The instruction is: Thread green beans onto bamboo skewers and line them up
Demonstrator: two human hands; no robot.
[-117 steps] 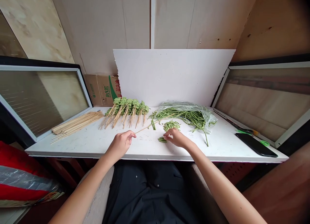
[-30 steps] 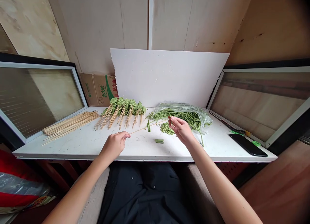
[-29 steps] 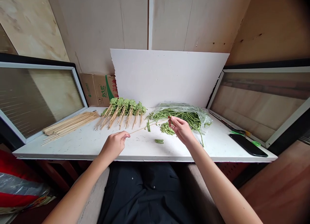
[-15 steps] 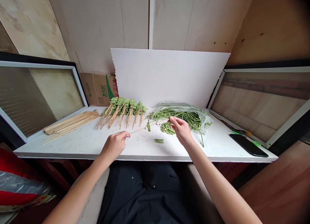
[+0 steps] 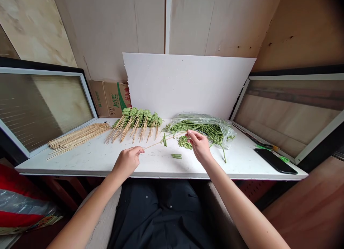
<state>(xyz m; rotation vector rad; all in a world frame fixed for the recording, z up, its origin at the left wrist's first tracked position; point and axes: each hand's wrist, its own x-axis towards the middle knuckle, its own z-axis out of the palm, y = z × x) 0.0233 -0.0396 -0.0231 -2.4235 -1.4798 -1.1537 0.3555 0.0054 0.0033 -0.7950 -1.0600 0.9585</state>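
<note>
My left hand is closed in a pinch on the near end of a thin bamboo skewer, which slants up to the right. Two short green bean pieces sit crosswise at the skewer's middle and look threaded on it. At the skewer's far end my right hand is closed, its fingertips pinching a small green bean piece that is mostly hidden. Below the skewer, a few cut bean pieces lie side by side on the white table. A heap of cut pieces is just left of my right hand.
Loaded bean skewers are stacked at the back left, beside a bundle of bare skewers. Long green beans lie under clear plastic behind my right hand. A black phone rests at the right. A cardboard box stands behind.
My right hand has shifted very slightly to the left at the skewer's far end. My left hand and the two bean pieces on the skewer stay almost in place.
</note>
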